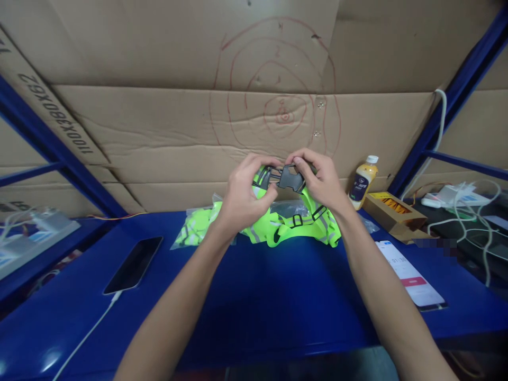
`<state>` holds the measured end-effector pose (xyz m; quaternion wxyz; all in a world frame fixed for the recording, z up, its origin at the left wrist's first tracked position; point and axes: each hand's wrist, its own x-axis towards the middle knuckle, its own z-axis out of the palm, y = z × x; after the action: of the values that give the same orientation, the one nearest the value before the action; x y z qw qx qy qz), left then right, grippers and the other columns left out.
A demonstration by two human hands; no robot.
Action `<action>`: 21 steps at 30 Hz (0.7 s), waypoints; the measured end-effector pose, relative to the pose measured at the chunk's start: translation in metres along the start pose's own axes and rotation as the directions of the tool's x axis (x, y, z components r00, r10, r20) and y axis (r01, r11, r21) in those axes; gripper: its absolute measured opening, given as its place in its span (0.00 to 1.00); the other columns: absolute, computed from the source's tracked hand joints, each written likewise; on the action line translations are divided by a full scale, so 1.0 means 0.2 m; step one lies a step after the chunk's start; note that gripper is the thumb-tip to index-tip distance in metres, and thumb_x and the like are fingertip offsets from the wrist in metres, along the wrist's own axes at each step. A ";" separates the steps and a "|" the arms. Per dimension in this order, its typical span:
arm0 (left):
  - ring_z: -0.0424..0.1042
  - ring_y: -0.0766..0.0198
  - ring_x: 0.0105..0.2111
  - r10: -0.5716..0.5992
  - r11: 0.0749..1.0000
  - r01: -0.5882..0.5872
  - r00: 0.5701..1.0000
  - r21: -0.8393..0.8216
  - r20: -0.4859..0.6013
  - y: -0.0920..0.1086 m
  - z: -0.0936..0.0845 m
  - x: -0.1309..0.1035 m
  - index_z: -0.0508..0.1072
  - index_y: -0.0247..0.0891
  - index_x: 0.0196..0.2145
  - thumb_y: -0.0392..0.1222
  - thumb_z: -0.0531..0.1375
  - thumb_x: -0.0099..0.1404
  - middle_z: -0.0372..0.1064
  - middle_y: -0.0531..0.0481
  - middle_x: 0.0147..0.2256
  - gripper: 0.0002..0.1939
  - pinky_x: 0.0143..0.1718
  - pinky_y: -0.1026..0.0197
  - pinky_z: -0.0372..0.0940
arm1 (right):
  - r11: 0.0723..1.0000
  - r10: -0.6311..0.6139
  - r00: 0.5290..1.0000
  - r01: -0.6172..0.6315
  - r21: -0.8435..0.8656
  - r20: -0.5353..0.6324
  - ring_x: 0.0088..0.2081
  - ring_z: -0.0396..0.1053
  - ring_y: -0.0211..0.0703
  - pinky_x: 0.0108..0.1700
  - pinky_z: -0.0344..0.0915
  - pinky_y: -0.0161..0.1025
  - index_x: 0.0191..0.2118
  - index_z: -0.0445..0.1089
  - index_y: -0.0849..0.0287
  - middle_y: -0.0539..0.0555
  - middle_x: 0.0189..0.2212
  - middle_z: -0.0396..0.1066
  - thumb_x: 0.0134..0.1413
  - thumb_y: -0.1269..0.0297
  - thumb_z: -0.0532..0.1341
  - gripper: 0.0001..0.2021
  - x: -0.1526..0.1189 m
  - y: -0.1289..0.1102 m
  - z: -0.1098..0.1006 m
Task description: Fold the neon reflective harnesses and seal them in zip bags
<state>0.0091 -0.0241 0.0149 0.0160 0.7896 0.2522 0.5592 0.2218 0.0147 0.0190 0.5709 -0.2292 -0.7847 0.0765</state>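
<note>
Above the blue table, my left hand is closed on the pronged half of a black buckle, with neon strap around it. My right hand grips the socket half of the buckle. The two halves face each other, with the prongs at the socket's mouth; whether they are latched I cannot tell. Below hangs a neon yellow-green reflective strap bundle with black sliders, partly resting on the table. A clear plastic bag with more neon straps lies to the left, partly behind my left wrist.
The blue table holds a dark phone on a cable at left and a lit phone at right. A bottle and an open cardboard box stand back right. Power strips and blue posts flank both sides.
</note>
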 end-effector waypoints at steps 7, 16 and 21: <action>0.73 0.49 0.63 -0.066 0.977 0.064 0.998 -0.205 -0.001 0.01 0.07 -0.04 0.70 0.45 0.65 0.43 0.55 0.78 0.74 0.41 0.60 0.20 0.67 0.45 0.68 | 0.999 -0.022 1.000 0.022 -0.030 0.003 0.33 0.70 0.43 0.39 0.62 0.42 0.40 0.76 0.55 0.51 0.32 0.76 0.76 0.45 0.57 0.20 0.01 -0.03 -0.01; 0.73 0.50 0.65 -0.165 0.928 0.156 0.986 -0.338 0.002 0.00 0.12 -0.04 0.67 0.48 0.66 0.54 0.57 0.80 0.73 0.41 0.63 0.22 0.66 0.47 0.69 | 0.997 -0.051 0.998 0.053 -0.052 0.028 0.35 0.72 0.46 0.42 0.65 0.43 0.38 0.73 0.52 0.52 0.33 0.77 0.77 0.47 0.56 0.18 0.00 -0.07 0.01; 0.79 0.54 0.41 -0.315 0.871 0.339 0.941 -0.356 0.125 0.00 0.04 -0.01 0.80 0.40 0.42 0.54 0.73 0.67 0.79 0.48 0.39 0.16 0.44 0.55 0.75 | 0.987 -0.119 0.993 0.116 -0.115 -0.024 0.40 0.76 0.46 0.47 0.67 0.43 0.40 0.74 0.53 0.54 0.38 0.80 0.79 0.56 0.55 0.15 0.01 -0.12 0.00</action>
<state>0.0160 -0.0221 0.0107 0.2676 0.7352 0.2707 0.5608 0.2139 -0.0052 0.0303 0.5723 -0.2159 -0.7911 -0.0056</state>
